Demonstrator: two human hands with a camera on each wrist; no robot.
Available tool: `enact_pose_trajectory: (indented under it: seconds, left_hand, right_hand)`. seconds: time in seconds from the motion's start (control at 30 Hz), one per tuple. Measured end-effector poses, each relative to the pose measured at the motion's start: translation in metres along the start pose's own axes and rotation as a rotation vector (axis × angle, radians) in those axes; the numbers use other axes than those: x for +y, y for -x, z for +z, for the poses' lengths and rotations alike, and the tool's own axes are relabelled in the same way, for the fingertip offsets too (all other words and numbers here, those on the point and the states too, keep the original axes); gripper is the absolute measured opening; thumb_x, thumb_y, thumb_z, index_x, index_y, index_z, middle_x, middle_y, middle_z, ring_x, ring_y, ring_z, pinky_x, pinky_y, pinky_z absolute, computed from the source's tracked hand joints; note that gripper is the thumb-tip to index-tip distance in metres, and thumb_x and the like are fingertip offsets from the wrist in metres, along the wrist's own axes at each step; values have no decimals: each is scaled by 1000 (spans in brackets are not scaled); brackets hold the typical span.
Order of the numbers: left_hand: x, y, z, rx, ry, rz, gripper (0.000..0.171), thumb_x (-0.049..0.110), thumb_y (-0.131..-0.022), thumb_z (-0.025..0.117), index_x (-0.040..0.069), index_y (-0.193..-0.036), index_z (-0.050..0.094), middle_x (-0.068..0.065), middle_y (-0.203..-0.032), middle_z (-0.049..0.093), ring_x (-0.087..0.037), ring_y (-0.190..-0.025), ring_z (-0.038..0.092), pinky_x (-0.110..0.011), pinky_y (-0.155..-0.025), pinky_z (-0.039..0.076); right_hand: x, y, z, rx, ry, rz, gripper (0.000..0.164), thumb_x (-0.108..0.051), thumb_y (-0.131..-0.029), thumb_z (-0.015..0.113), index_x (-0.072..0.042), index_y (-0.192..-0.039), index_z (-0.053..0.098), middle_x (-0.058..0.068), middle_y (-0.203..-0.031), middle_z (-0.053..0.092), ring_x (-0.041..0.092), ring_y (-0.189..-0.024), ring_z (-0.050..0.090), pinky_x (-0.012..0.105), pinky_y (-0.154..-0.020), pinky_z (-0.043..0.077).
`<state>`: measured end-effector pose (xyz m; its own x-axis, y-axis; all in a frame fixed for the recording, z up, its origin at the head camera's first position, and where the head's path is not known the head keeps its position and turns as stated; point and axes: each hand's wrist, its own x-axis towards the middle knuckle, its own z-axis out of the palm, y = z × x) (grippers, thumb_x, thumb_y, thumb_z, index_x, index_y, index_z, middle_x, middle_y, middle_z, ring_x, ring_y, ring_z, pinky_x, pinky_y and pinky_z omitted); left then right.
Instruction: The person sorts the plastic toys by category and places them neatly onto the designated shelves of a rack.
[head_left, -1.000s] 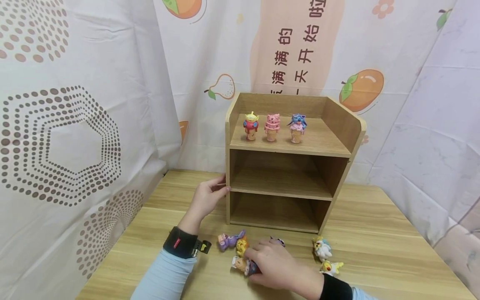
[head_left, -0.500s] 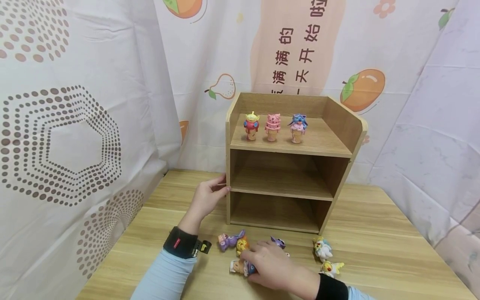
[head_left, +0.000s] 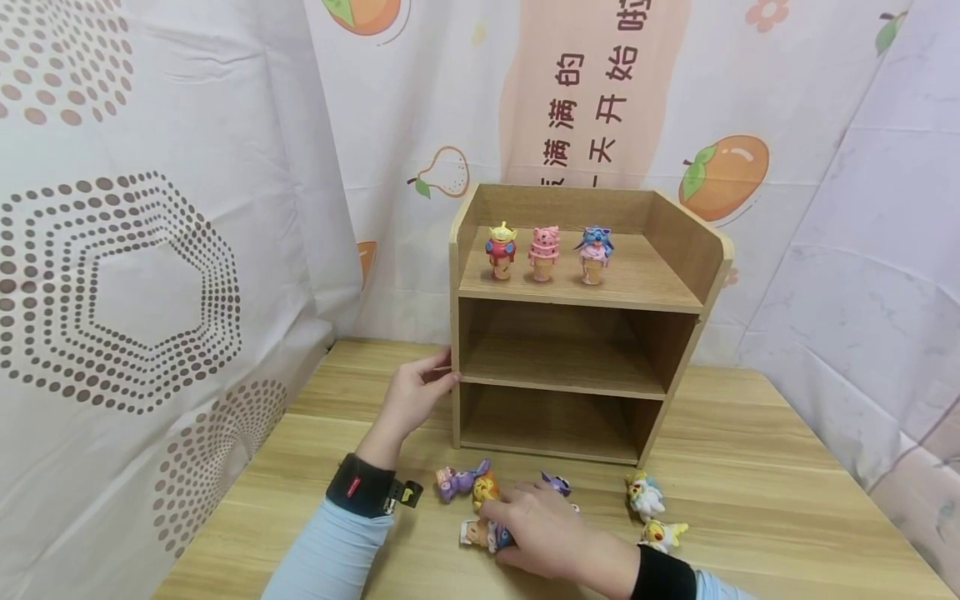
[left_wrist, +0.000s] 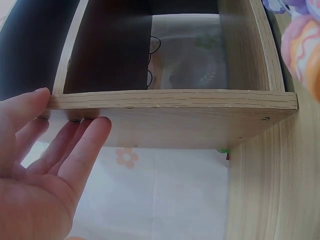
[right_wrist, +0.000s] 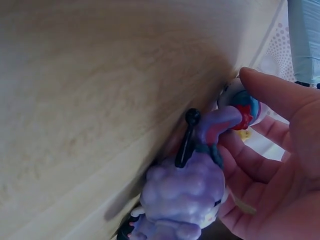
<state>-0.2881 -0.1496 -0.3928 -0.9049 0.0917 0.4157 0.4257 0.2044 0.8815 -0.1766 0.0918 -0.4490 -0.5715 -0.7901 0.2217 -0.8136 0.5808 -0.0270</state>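
Note:
My left hand [head_left: 420,387] grips the front edge of the left side panel of the wooden shelf [head_left: 573,304]; in the left wrist view the thumb is on the front edge and the fingers lie against the outer face. My right hand [head_left: 543,527] is low over the table, holding a small toy figurine [head_left: 475,533] with a cone-like base and blue upper part, partly hidden by the fingers. In the right wrist view the thumb lies on that blue, white and red figurine [right_wrist: 245,106]. A bumpy purple figurine [right_wrist: 182,185] lies close beside the fingers.
On the top board stand three ice-cream-cone figurines: red-yellow [head_left: 501,252], pink [head_left: 543,254] and blue [head_left: 595,255]. Left of my right hand lie a purple figurine [head_left: 459,481] and a yellow one [head_left: 484,492]. White-and-yellow figurines [head_left: 645,497] lie on the table [head_left: 757,500] to the right.
My right hand has shifted slightly, and the figurine under it has turned a little, showing more blue. My left hand stays at the shelf's side.

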Motion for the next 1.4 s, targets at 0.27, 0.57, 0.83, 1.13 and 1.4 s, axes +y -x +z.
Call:
enact_pose_trajectory:
  seconds: [0.27,0.57,0.83,1.13,1.4]
  left_hand:
    - [-3,1,-1,0,11,2,47,4,-93,74,2,-139,60,-18,-133,65,-34,-112,68,-29,-83,61]
    - [-5,1,0,-8,7,4,49,6,-93,75,3,-139,60,-18,-133,65,-34,-112,68,-29,-85,60]
    - [-3,2,0,-9,10,0,48,4,-93,74,1,-139,60,-18,-134,64,-33,-111,68,-28,-84,60]
    - [-1,2,0,-5,3,-6,48,4,-93,74,2,-138,60,-19,-131,65,-33,-110,69,-28,-84,60]
    - [0,1,-1,-2,1,-11,48,5,-93,74,2,-139,59,-18,-134,64,-33,-112,68,-28,-84,60]
  right_hand:
    - [-1,0,1,-19,-21,14,45,-40,-78,87,-29,-116,68,-10,-96,63,12,-89,62,41,-76,55]
    - [1,2,3,-11,-72,54,46,-38,-78,87,-25,-119,69,-11,-102,67,15,-94,65,55,-84,55]
    - [3,2,-3,-24,-109,133,47,-36,-78,87,-15,-116,69,-8,-107,70,18,-98,68,64,-90,53]
    - [7,3,-4,32,-164,100,30,-27,-77,89,-18,-98,69,-15,-90,63,0,-80,58,32,-70,52]
    - [11,2,-7,71,-344,79,24,-13,-77,88,-13,-94,72,-11,-87,65,-2,-71,57,11,-59,47]
